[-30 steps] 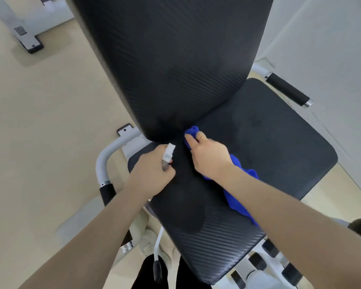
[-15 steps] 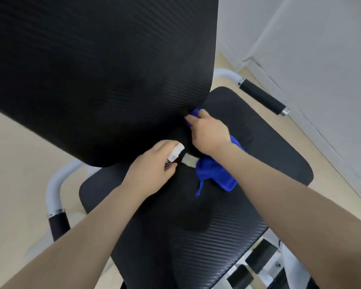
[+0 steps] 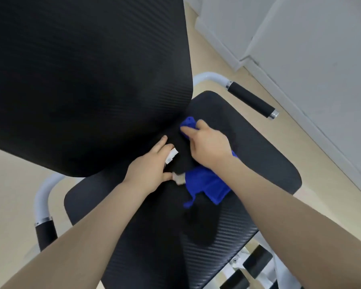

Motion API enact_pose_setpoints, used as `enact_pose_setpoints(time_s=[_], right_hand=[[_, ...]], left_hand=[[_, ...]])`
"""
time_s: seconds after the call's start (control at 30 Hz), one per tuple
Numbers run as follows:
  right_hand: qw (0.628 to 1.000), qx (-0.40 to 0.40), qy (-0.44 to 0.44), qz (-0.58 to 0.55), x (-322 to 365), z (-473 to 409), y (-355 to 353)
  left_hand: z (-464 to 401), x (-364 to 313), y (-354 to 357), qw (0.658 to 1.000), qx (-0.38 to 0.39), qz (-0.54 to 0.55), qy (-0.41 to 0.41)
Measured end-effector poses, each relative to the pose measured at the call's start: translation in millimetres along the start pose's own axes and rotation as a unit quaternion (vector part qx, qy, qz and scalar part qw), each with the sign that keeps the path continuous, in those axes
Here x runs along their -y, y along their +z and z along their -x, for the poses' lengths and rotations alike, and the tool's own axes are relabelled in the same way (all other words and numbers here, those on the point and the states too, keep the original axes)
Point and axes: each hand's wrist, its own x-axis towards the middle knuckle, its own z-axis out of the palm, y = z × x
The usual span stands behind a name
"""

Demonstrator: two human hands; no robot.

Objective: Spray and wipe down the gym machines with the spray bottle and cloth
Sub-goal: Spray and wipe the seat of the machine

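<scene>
A gym machine with a black textured seat pad (image 3: 258, 163) and a large black back pad (image 3: 81, 80) fills the view. My right hand (image 3: 208, 142) presses a blue cloth (image 3: 206, 184) against the seat where it meets the back pad; part of the cloth trails under my wrist. My left hand (image 3: 150, 170) holds the white spray bottle (image 3: 172, 156), mostly hidden under the palm, with only the nozzle and a bit of the neck showing. Both hands sit close together at the seat's rear.
White tube handles with black grips flank the seat, one on the right (image 3: 250, 99) and one on the left (image 3: 44, 222). A pale wall with a baseboard (image 3: 321, 80) runs along the right. Beige floor (image 3: 6, 195) lies at left. Frame parts (image 3: 256, 259) show at bottom.
My view has shifted slightly closer. My right hand with the cloth has stayed at the seat's rear edge, and the left hand's fingers have spread more over the bottle.
</scene>
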Motion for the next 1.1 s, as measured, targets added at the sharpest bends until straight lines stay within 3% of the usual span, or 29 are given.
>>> enact_pose_setpoints(time_s=[0.07,0.2,0.33,0.47,0.57,0.7,0.8,0.87,0.97,1.03,1.1], right_hand=[[0.998,0.002,-0.031,0.05,-18,7,-9],[0.989,-0.042,0.117,0.078,-81,-1,-30],[0.975,-0.096,0.202,0.009,-71,15,-12],[0.994,-0.044,0.095,0.011,-33,54,1],[0.998,0.005,0.012,0.067,-49,64,-9],[0.985,-0.049,0.15,0.07,-102,57,-25],[0.974,-0.096,0.2,0.034,-86,67,-11],[0.979,-0.102,0.177,-0.007,-52,85,2],[0.997,-0.047,0.043,-0.039,-4,117,22],[0.997,-0.046,-0.063,0.022,-5,122,25],[0.995,-0.044,-0.067,0.059,-36,113,10]], left_hand=[[-1,-1,-1,1.0,0.002,-0.001,-0.007],[-3,3,4,1.0,-0.003,-0.013,-0.006],[-2,5,11,1.0,-0.018,-0.002,-0.01],[3,1,11,0.999,-0.032,-0.005,-0.027],[13,-5,17,0.996,-0.071,-0.018,-0.047],[25,-9,29,0.993,-0.111,-0.028,-0.014],[32,-13,33,0.996,-0.092,-0.007,0.015],[38,-15,36,0.996,-0.083,0.003,0.025],[48,-14,42,0.996,-0.08,-0.001,0.025],[56,-13,45,0.996,-0.08,-0.016,0.027],[66,-11,50,0.994,-0.085,-0.04,0.052]])
